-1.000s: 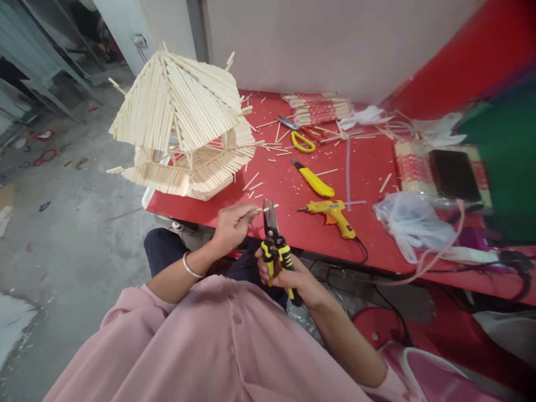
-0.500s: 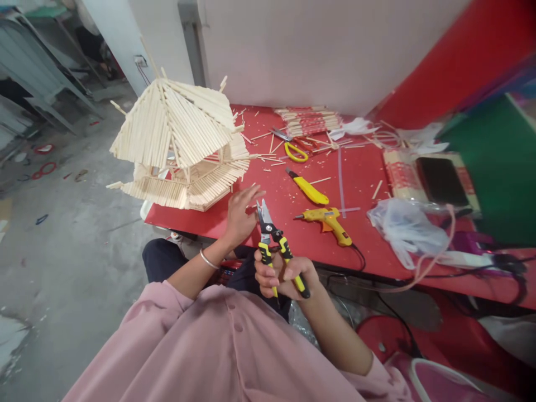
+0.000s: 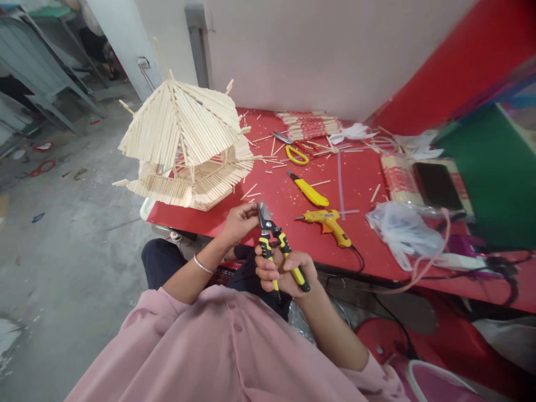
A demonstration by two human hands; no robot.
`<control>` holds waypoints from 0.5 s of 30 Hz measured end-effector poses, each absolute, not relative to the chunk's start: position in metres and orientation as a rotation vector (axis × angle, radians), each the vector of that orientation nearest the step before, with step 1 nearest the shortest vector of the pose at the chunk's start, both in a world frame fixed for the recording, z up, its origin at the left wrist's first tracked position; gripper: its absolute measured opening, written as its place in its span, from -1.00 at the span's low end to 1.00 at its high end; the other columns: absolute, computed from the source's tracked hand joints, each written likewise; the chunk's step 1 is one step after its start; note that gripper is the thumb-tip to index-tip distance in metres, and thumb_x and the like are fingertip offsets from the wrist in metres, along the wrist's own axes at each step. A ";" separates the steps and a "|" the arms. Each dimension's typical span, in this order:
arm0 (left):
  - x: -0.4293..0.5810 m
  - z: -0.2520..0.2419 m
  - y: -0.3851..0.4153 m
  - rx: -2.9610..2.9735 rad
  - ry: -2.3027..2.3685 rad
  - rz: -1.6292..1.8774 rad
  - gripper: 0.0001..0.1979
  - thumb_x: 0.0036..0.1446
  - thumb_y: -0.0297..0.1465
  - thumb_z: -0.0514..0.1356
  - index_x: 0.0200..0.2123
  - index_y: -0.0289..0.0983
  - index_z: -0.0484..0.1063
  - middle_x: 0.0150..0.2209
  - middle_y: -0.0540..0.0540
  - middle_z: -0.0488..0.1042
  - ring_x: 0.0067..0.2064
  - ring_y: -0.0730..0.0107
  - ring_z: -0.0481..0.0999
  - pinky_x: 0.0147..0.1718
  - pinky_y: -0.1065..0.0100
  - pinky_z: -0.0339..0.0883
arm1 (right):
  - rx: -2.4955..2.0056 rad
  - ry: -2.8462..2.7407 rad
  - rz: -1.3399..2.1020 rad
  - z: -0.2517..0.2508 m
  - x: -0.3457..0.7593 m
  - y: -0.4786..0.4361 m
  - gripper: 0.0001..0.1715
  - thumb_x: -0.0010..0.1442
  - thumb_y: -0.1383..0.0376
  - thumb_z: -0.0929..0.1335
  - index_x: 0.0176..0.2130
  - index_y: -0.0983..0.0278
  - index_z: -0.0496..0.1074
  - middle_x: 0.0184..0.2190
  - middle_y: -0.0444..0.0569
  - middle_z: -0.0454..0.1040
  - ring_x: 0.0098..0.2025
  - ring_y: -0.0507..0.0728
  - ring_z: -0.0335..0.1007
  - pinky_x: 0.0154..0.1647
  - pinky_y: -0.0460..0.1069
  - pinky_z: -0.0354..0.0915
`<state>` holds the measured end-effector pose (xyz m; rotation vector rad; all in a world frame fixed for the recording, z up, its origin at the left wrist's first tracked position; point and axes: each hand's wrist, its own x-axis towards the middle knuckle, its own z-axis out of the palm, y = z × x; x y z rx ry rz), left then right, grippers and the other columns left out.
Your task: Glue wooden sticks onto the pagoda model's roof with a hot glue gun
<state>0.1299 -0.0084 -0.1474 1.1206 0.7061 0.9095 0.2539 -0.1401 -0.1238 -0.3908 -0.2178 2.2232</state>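
My right hand [image 3: 287,273] is wrapped round the yellow-and-black handles of a pair of snips [image 3: 272,237]. Their blades point away from me and stand slightly apart. Right beside the blade tips, my left hand [image 3: 240,224] has its fingers pinched together; anything small between them is too hard to make out. To the left, a pale wooden-stick model house [image 3: 180,128] with a tiered, pointed roof stands at the end of the red table [image 3: 276,192]. Short cut sticks [image 3: 250,192] lie between the model and my left hand.
A yellow glue gun [image 3: 329,223], a yellow utility knife [image 3: 309,190] and yellow-handled scissors [image 3: 296,155] lie on the table. Stick bundles [image 3: 310,124] are at the back. On the right are a plastic bag [image 3: 406,231], a black phone [image 3: 436,185] and cables.
My left hand's spread fingers have drawn together and come down beside the snips' blades. The right hand keeps its hold on the snips. The view has shifted slightly.
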 end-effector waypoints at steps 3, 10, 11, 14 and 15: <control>0.126 -0.146 -0.006 1.039 0.822 0.942 -0.73 -0.04 -0.21 0.39 -0.39 -0.31 0.55 -0.52 -0.01 0.55 -0.52 0.47 0.53 -0.52 0.46 0.42 | -0.463 -0.328 2.187 -0.119 0.255 -0.144 -0.37 -0.14 0.23 0.35 -0.01 0.30 0.43 -0.37 -0.12 0.27 -0.40 0.01 0.15 -0.34 0.00 0.30; 0.113 -0.138 -0.015 1.021 1.025 1.090 -0.60 -0.03 -0.14 0.40 -0.22 -0.32 0.55 -0.44 -0.05 0.61 -0.57 0.49 0.52 -0.68 0.52 0.33 | -1.947 -1.286 0.863 -0.078 0.281 -0.096 -0.27 0.04 0.01 0.40 0.14 0.26 0.36 -0.03 0.19 0.47 0.01 0.36 0.37 0.09 0.30 0.27; 0.113 -0.136 -0.019 1.036 1.005 1.101 -0.59 -0.03 -0.14 0.40 -0.21 -0.32 0.55 -0.42 -0.06 0.62 -0.57 0.49 0.53 -0.67 0.53 0.34 | -2.191 -1.354 0.511 -0.075 0.284 -0.077 -0.22 0.06 0.02 0.40 0.18 0.33 0.32 0.04 0.30 0.44 0.10 0.44 0.34 0.14 0.35 0.22; 0.112 -0.127 -0.029 1.073 0.974 1.105 -0.63 -0.04 -0.14 0.42 -0.27 -0.30 0.55 -0.43 -0.07 0.62 -0.55 0.48 0.54 -0.64 0.53 0.36 | -2.591 -1.561 0.287 -0.077 0.291 -0.013 -0.22 0.12 0.03 0.40 0.16 0.49 0.36 0.09 0.51 0.42 0.16 0.56 0.35 0.12 0.34 0.23; 0.111 -0.124 -0.031 1.087 0.970 1.097 -0.64 -0.04 -0.15 0.42 -0.29 -0.30 0.56 -0.45 -0.05 0.60 -0.54 0.48 0.55 -0.62 0.53 0.37 | -2.623 -1.643 0.342 -0.081 0.292 0.006 -0.21 0.13 0.03 0.40 0.17 0.50 0.36 0.10 0.52 0.42 0.16 0.54 0.37 0.11 0.31 0.25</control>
